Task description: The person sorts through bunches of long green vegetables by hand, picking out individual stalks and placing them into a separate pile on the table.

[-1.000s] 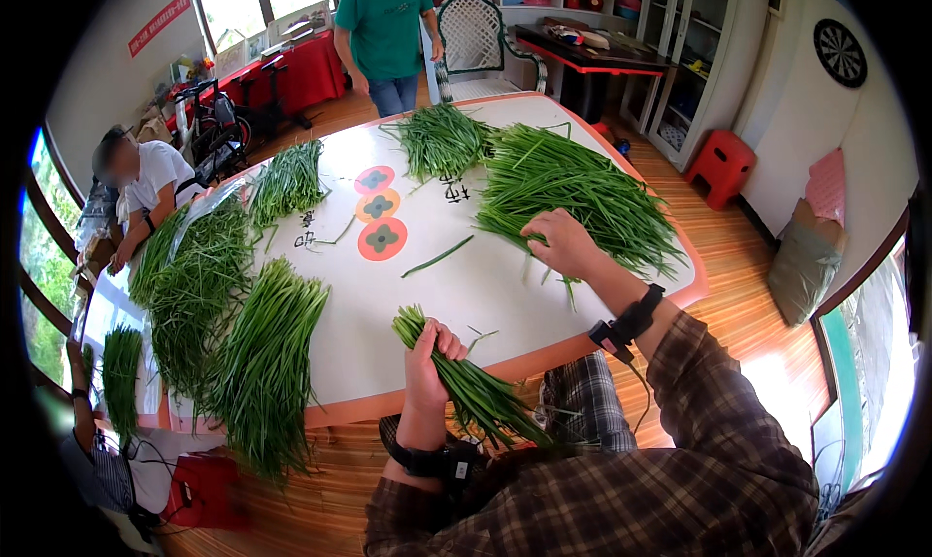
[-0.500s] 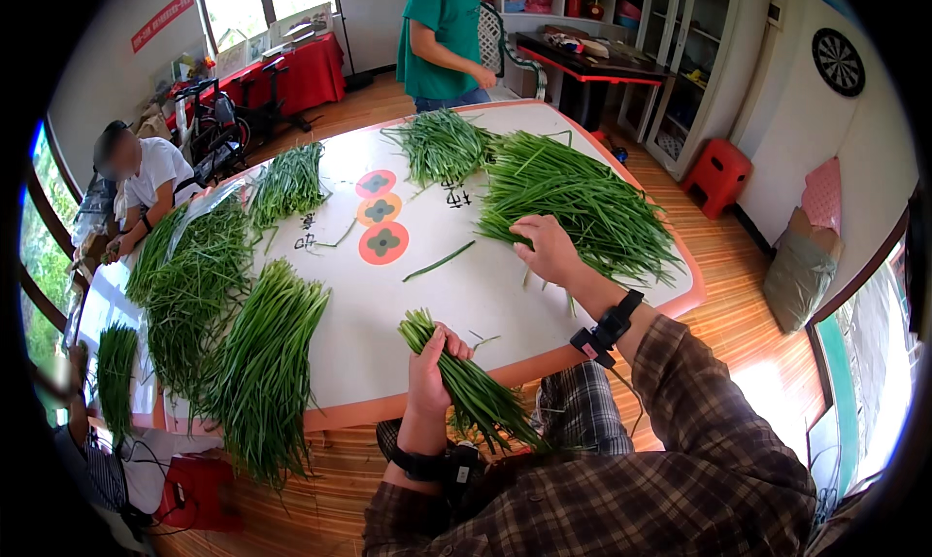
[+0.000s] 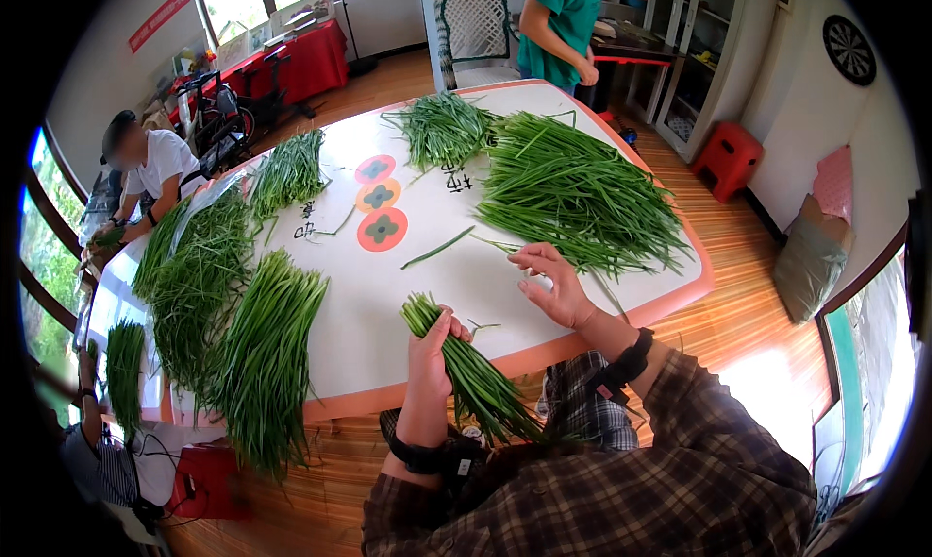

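My left hand (image 3: 428, 355) is closed around a bunch of green chives (image 3: 476, 387), pale cut ends up and leaves hanging down past the table's front edge. To its right, my right hand (image 3: 555, 287) hovers over the white table (image 3: 369, 334) with fingers bent and the thumb apart. A thin chive stalk (image 3: 497, 243) reaches its fingertips; whether they touch it I cannot tell. Beyond that hand spreads a large heap of chives (image 3: 582, 193). One loose stalk (image 3: 439, 247) lies at the table's middle, and small scraps (image 3: 482, 325) lie beside the held bunch.
On the left are a neat chive pile (image 3: 267, 343) overhanging the edge and a messier heap (image 3: 204, 275). Smaller piles (image 3: 442, 130) sit farther back. A person in green (image 3: 563, 28) stands behind the table; a person in white (image 3: 160, 168) sits left. A red stool (image 3: 728, 159) stands right.
My right hand has drawn back from the large heap toward me, its fingers opening. My left hand still grips its bunch. The person in green has moved right.
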